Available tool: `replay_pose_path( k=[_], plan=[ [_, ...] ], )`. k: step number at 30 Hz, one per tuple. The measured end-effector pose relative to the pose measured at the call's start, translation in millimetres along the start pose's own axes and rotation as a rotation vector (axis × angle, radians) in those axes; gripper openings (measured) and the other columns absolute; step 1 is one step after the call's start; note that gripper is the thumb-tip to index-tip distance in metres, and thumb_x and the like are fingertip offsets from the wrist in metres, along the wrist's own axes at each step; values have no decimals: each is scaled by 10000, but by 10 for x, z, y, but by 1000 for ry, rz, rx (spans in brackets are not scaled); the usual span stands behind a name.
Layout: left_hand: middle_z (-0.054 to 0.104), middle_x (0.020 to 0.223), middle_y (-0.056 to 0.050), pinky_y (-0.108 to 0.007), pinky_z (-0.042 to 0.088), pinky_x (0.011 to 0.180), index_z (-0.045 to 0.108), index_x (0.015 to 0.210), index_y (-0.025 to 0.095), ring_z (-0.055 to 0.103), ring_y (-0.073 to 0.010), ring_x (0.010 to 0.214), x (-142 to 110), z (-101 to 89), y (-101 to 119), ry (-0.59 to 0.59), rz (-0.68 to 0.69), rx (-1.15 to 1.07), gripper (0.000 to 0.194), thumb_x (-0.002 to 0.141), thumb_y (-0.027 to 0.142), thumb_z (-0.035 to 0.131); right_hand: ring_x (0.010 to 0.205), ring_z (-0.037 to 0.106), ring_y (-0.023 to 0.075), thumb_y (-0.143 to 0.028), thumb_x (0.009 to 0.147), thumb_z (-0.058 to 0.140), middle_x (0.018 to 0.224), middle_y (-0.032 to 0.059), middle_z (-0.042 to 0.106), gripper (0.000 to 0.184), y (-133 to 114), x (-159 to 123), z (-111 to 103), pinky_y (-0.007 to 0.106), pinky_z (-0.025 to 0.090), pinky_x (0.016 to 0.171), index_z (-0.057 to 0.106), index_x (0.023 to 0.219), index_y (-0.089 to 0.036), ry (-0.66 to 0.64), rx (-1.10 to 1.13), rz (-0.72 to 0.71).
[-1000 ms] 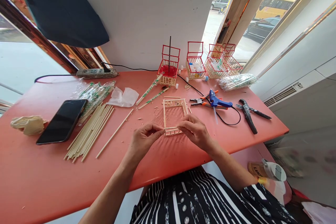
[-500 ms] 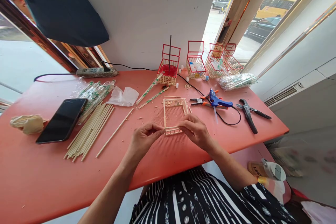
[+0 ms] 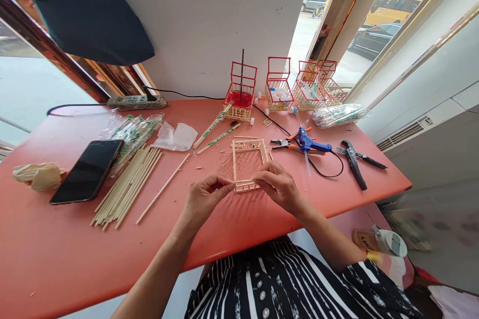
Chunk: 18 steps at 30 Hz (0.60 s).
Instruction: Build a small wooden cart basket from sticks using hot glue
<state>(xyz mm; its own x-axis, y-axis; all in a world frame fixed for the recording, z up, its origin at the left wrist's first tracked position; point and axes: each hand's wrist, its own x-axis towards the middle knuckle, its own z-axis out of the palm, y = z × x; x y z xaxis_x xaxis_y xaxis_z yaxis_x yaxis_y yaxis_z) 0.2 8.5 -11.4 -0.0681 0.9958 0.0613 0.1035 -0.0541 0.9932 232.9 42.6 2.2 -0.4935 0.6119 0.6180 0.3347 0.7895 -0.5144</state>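
Observation:
A small rectangular frame of pale wooden sticks (image 3: pixel 234 162), with short uprights along its sides, rests on the red table in front of me. My left hand (image 3: pixel 208 194) pinches its near left corner between thumb and forefinger. At the near right side, my right hand (image 3: pixel 277 187) pinches the near rail, and its fingers hide that corner. Wood crumbs and short stick bits lie left of the frame. A single long stick (image 3: pixel 163 189) lies farther left, beside a bundle of wooden sticks (image 3: pixel 125 190).
To the right are a blue glue gun (image 3: pixel 312 144), pliers (image 3: pixel 281 144) and black-handled cutters (image 3: pixel 355 164). Red-trimmed stick baskets (image 3: pixel 240 102) stand along the back, near wrapped chopsticks (image 3: pixel 340 116). A phone (image 3: pixel 88 172) and power strip (image 3: pixel 137 102) are at left. The red table (image 3: pixel 93 264) ends before my lap.

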Motion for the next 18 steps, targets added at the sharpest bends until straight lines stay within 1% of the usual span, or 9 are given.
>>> replay_pose_path(
  k=[18],
  plan=[
    [755, 706, -23, -252, 529, 662, 770, 696, 202, 682, -163, 684, 7, 0, -17, 9, -3, -2, 159, 707, 352, 820, 830, 601, 145, -205, 1070, 596, 887, 31, 624, 118, 2, -1, 0, 264, 501, 738, 703, 1023, -221, -1, -2, 1]
  ],
)
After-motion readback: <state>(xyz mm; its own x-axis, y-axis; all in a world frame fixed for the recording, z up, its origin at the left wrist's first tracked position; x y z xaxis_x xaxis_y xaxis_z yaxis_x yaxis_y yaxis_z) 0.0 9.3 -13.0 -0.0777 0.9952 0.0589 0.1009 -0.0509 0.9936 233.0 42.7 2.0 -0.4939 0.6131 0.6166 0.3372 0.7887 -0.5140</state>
